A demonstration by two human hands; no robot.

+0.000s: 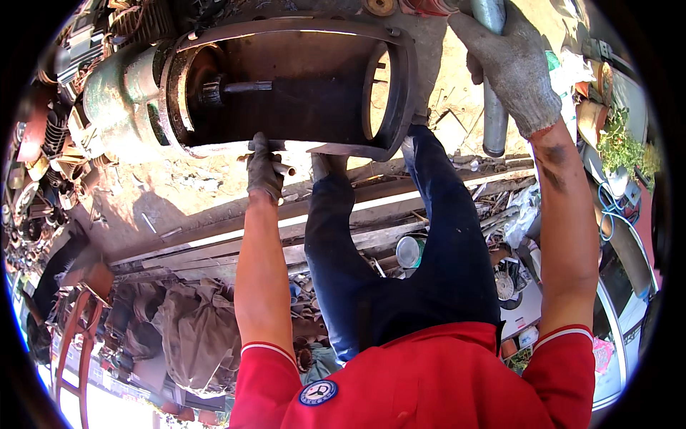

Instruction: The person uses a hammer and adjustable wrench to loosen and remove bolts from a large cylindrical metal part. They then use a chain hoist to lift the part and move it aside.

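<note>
A large cylindrical metal housing (114, 100) lies on its side before me, worn green at its left end. Its wide opening shows a dark inside with a splined shaft (246, 86) jutting from the left. At the near rim, my left hand (264, 170), in a dirty work glove, is closed round a short metal rod (286, 170), one end of which sticks out to the right. My right hand (520, 75), also gloved, is raised at the upper right and grips a thick grey metal pipe (494, 125). The pipe stands clear of the housing; the palm hides its middle.
Long boards and metal bars (214, 247) cross the ground between the housing and my body. Heaped scrap metal parts (53, 136) lie at the left, near a crumpled brown cloth (196, 329). A round tin (409, 252) sits between my legs. Plants (618, 139) are at the right.
</note>
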